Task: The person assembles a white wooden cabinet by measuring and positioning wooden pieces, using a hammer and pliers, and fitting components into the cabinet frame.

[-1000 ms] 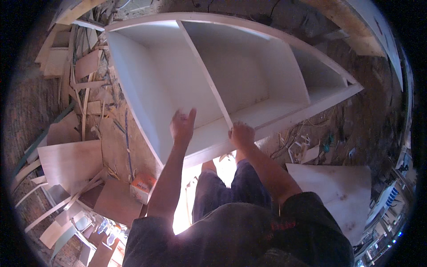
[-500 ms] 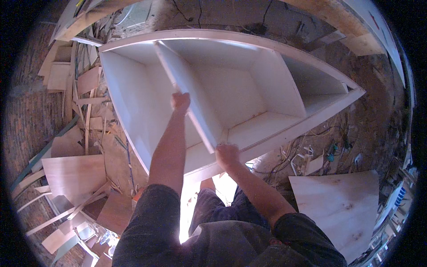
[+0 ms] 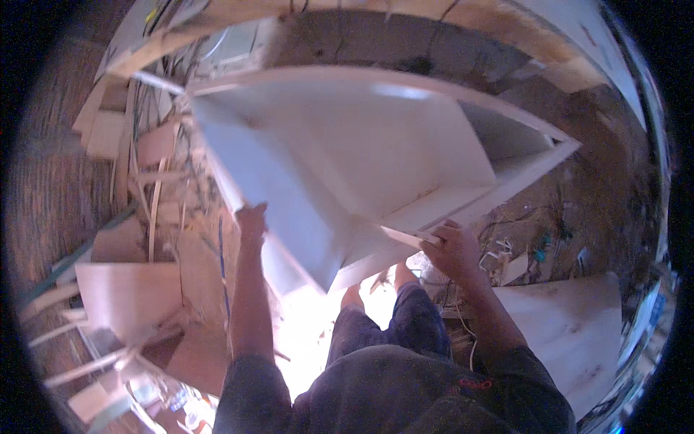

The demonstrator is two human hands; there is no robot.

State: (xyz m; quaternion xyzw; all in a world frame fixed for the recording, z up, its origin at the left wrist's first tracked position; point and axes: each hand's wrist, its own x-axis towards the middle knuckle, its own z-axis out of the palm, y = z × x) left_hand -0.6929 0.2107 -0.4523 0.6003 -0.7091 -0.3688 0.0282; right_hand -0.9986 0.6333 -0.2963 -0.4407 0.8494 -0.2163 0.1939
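Observation:
A large white panel [image 3: 347, 166] is held tilted up in front of me, its broad face toward the camera. My left hand [image 3: 251, 220] grips its left edge and my right hand [image 3: 452, 253] grips its lower right edge near the corner. Behind it a white open cabinet frame [image 3: 524, 155] lies on the floor; only its right compartment and rim show, the rest is hidden by the panel. My legs and bare feet [image 3: 401, 278] stand just below the panel's lower corner.
A pale plywood sheet [image 3: 571, 325] lies on the floor at the right. Wooden boards and offcuts [image 3: 126, 289] are heaped at the left, with thin strips [image 3: 155, 195] behind them. Loose cables and small scraps [image 3: 535, 246] litter the dirt floor beside the cabinet.
The panel stood on edge as a divider inside the cabinet; it has come up and tipped flat toward me. My left hand slid from its far end to its left edge.

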